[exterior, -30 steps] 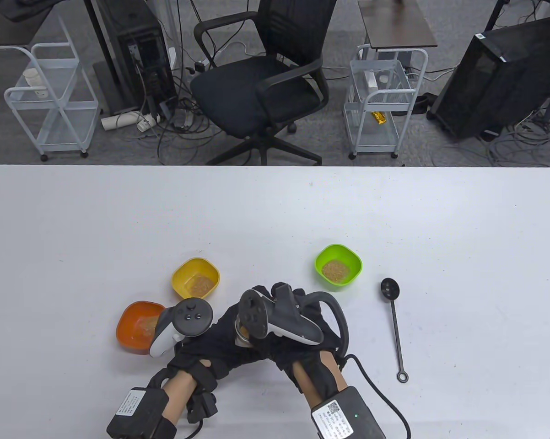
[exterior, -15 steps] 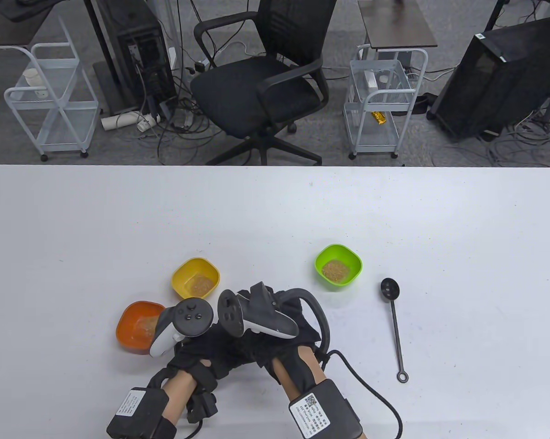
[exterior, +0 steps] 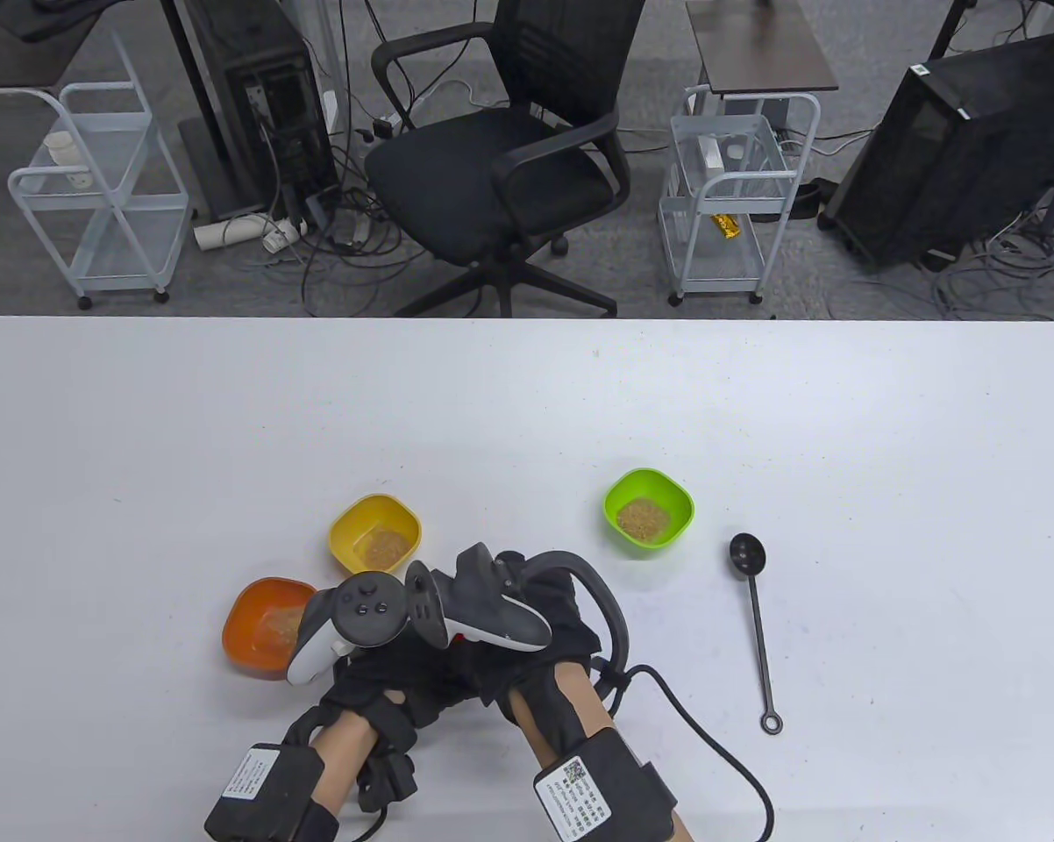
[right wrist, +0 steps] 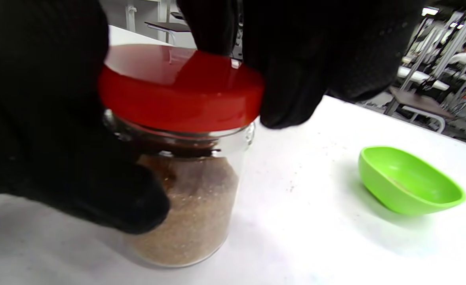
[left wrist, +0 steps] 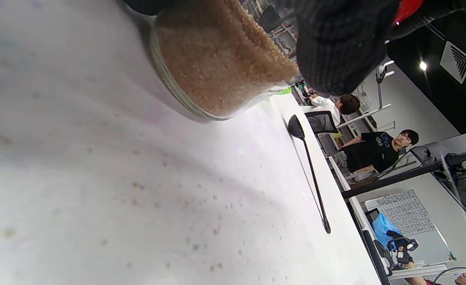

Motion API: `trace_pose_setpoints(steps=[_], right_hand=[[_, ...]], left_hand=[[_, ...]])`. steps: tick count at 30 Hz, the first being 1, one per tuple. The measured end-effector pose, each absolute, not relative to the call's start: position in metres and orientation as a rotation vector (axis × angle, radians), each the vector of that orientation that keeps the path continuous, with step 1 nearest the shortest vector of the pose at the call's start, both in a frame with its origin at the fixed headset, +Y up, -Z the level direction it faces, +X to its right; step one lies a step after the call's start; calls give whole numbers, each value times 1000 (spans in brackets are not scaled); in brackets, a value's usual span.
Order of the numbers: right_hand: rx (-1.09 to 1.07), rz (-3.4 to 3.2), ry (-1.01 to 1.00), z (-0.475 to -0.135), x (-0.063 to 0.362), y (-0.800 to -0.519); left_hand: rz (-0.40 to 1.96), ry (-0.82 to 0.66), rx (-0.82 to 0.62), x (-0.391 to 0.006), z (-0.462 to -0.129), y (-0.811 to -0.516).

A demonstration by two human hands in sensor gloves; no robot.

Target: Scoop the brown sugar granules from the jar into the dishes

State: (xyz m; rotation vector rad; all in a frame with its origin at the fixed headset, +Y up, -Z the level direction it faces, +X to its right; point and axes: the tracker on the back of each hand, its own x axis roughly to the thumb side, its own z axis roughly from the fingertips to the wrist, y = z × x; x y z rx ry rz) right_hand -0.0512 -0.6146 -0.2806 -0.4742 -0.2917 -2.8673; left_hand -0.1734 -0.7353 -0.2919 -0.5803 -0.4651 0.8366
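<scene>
A glass jar [right wrist: 193, 213] of brown sugar stands on the white table [exterior: 527, 412] near its front edge. My left hand [exterior: 387, 675] grips the jar's body from the left; it also shows in the right wrist view [right wrist: 58, 138]. My right hand [exterior: 527, 649] grips the red lid [right wrist: 177, 95] from above, and the lid sits on the jar's mouth. The jar also shows in the left wrist view [left wrist: 217, 59]. The black spoon [exterior: 758, 627] lies on the table to the right, with no hand on it. The hands hide most of the jar in the table view.
Three small dishes hold some sugar: orange [exterior: 264, 627] by my left hand, yellow [exterior: 375, 531] behind it, green [exterior: 650, 509] to the right. Loose granules lie on the table near the jar. A cable [exterior: 711, 754] trails from my right wrist.
My right hand has shifted left and turned over the jar's top, its wrist swinging left. The left hand, dishes and spoon have not moved.
</scene>
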Motion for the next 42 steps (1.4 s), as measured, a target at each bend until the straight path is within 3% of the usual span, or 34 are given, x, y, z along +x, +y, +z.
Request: trace_pose_setpoints(steps=[5, 9, 21, 27, 35, 42], right_hand=[[-487, -2806, -297, -281, -57, -615], [-578, -2819, -470, -281, -58, -620], [-501, -2787, -245, -282, -60, -623], [-590, -2831, -543, -280, -54, -616], [-512, -2814, -261, -280, -57, -620], [-585, -2783, -483, -279, -53, -619]], left_hand=[[832, -467, -582, -173, -292, -735], [827, -468, -580, -173, -292, -735], [824, -470, -578, -173, -292, -735], [822, -470, -578, -173, -292, -735], [819, -469, -576, -173, -292, -735], [819, -469, -576, -173, -292, -735]])
